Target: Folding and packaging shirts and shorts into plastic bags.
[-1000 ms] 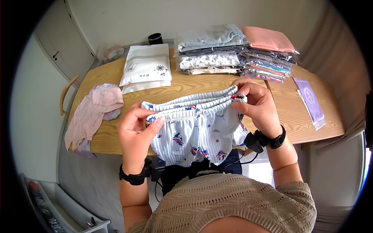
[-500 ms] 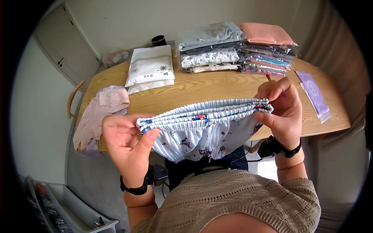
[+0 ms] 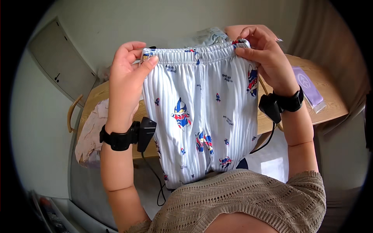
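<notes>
A pair of children's pants (image 3: pixel 202 112) hangs between my hands, pale blue-white with ribbed stripes and small red-and-blue cartoon figures. Its gathered elastic waistband is stretched nearly level at the top. My left hand (image 3: pixel 132 64) pinches the left end of the waistband, thumb on the front. At the right end, my right hand (image 3: pixel 262 52) grips it the same way, with some fingers behind the fabric. The legs drop toward my lap, and their lower ends are hidden by my knitted top. Each wrist wears a black strap with a small black device and cable.
Behind the pants stands a wooden table (image 3: pixel 332 97). A crumpled pink garment (image 3: pixel 91 134) lies on its left end, a purple packet (image 3: pixel 309 85) on its right. Packed clothes (image 3: pixel 211 37), partly hidden, are stacked at the back. A chair (image 3: pixel 72 112) stands left; a grey bin (image 3: pixel 74 217) is lower left.
Both hands have raised the pants up and away from me, so the front now hangs in full view. The raised pants now cover the white packages on the table.
</notes>
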Available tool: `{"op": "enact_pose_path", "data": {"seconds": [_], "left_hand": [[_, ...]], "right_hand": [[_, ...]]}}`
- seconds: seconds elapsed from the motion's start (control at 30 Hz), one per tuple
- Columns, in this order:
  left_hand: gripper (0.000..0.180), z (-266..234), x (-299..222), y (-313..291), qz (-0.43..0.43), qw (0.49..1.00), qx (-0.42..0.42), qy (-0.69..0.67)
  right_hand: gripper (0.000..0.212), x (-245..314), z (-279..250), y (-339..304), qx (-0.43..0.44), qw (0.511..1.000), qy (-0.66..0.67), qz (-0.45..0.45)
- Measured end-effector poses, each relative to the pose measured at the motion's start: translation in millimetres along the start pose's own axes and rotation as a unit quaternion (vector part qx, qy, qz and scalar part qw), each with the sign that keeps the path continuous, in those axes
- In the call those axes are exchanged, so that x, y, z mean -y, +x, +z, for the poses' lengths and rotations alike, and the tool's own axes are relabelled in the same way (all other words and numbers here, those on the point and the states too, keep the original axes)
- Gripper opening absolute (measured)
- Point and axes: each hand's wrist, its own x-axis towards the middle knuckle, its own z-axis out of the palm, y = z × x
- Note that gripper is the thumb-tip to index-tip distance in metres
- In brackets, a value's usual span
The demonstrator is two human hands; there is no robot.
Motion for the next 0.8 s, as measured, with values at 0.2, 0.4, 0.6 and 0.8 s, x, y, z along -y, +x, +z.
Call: {"op": "enact_pose_path", "data": {"seconds": [0.2,0.4,0.6,0.8], "left_hand": [[0.028,28,16,17,0.091,0.984,-0.061,0.141],[0.028,18,23,11,0.055,0.991,-0.068,0.104],[0.023,24,25,4,0.064,0.995,-0.065,0.045],[0.021,12,19,0,0.187,0.955,0.028,0.231]], "right_hand": [[0.022,-10,23,2,-0.175,0.927,-0.302,-0.137],[0.024,-7,20,-7,-0.190,0.961,-0.183,-0.082],[0.024,-26,16,-8,-0.162,0.975,-0.141,-0.060],[0.014,-29,16,-9,-0.083,0.992,-0.080,-0.045]]}}
